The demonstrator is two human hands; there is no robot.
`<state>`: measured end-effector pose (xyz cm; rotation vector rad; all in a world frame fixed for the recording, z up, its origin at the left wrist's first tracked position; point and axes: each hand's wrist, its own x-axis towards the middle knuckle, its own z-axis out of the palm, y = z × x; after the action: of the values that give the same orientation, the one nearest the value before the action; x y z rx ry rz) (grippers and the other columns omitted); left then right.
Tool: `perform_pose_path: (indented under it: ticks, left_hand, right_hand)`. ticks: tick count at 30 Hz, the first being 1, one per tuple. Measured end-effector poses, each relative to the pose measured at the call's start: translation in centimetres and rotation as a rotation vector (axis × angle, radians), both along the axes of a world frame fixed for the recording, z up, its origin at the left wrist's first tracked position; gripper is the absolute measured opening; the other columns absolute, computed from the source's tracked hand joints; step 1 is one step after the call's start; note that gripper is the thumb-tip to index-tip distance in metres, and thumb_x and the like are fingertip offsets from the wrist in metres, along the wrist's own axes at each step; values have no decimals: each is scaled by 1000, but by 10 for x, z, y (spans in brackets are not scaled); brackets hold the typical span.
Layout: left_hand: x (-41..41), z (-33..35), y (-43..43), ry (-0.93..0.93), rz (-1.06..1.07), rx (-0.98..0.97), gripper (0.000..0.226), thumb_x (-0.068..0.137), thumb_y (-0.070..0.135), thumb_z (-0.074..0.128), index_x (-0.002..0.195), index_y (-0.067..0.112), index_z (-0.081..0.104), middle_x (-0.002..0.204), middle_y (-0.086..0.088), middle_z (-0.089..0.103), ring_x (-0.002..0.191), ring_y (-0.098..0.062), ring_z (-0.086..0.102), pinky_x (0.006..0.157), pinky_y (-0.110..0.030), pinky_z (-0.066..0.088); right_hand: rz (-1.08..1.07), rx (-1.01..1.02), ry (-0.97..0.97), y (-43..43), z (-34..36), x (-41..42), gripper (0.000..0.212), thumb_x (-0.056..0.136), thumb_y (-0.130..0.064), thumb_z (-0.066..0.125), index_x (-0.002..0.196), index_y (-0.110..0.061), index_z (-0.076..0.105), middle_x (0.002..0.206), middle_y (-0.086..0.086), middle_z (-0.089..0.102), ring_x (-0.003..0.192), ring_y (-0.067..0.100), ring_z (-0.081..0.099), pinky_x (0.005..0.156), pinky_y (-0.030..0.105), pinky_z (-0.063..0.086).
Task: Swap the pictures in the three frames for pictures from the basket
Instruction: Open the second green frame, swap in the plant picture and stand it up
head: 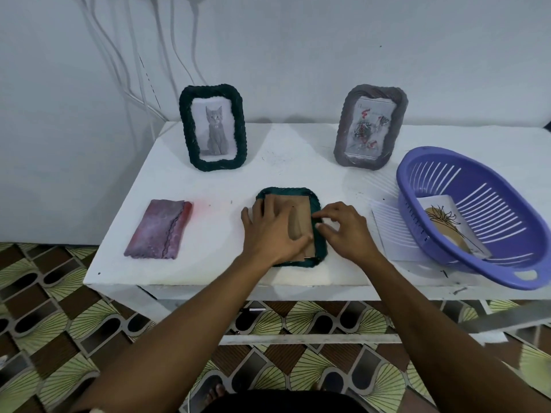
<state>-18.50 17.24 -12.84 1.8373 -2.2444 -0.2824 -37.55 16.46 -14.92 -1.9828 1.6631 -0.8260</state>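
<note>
A dark green braided frame [319,239] lies face down at the table's front middle, its brown cardboard back [301,216] showing. My left hand [271,231] presses flat on that back. My right hand [343,228] pinches at the frame's right edge with thumb and fingertips. Two frames stand at the back: a dark green one with a grey kitten picture [213,131] on the left, a grey-brown one with a flower picture [369,126] on the right. The purple slotted basket [441,171] at the right holds a picture with a line-drawn plant [447,225].
A pink-purple folded cloth [161,229] lies at the front left. A white sheet [390,231] sits partly under the basket, which overhangs the table's front edge [208,281]. White cables [131,70] hang on the wall at the back left. Patterned floor lies below.
</note>
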Motion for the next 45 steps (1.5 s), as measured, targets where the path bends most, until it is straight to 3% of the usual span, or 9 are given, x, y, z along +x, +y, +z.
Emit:
perform_pose_path:
  ticks: [8,15,18,26,30,33,38,41,45]
  left_hand:
    - [2,-7,10,33,52,-202,67,77,62,46,135,30,39,152,-5,25,137,-31,29,113,-57,12]
    - [7,8,14,437,93,-202,66,78,55,56,139,33,42,155,4,27,132,-20,38,102,-31,34]
    - [24,20,11,538,108,-199,68,79,55,55,142,35,40,156,7,26,135,-17,36,105,-33,38]
    - [108,6,3,91,103,-121,70,75,63,47,134,25,50,149,-2,39,126,-29,46,105,-44,37]
    - [118,-9,1,-65,15,-63,72,78,67,28,137,28,44,152,-2,33,138,-31,27,118,-51,8]
    - [117,-10,2,-56,-2,-107,68,85,67,21,137,28,43,152,-4,31,141,-30,20,117,-53,5]
    - [85,7,-8,115,-64,-135,63,85,66,31,124,23,58,137,-2,47,130,-22,32,104,-42,28]
    - [61,3,-12,81,-53,-69,61,84,70,42,120,24,58,132,1,47,124,-20,37,101,-39,35]
    - [53,-8,-12,259,35,-28,64,77,61,65,128,22,55,135,0,46,124,-21,38,103,-40,38]
  right_hand:
    - [-42,-62,-49,3,-7,-1,23,87,-30,67,110,-29,71,114,-4,66,108,19,53,92,50,45]
    - [-58,-70,7,2,-7,-1,25,87,-29,67,111,-25,71,117,-3,66,108,20,54,91,48,46]
    - [-68,-64,8,3,-6,0,24,87,-29,67,110,-25,71,118,-3,66,109,19,54,93,48,45]
    - [-81,-86,-44,3,-7,1,21,86,-28,68,106,-29,72,112,-7,66,103,13,54,90,42,49]
    - [-79,-97,-45,4,-9,2,21,86,-27,69,107,-27,72,112,-6,66,103,12,54,90,42,49]
    - [-84,-97,-38,5,-8,2,21,87,-28,68,107,-27,72,113,-6,66,104,13,54,90,43,48]
    - [-86,-91,-26,6,-7,2,21,87,-30,68,108,-27,71,114,-6,66,105,15,54,91,44,47]
    - [-92,-87,-23,6,-6,3,22,87,-30,67,108,-27,71,115,-6,66,105,13,54,92,43,47]
    - [-93,-76,-25,6,-6,4,22,87,-30,67,109,-27,71,116,-7,66,106,13,54,93,42,46]
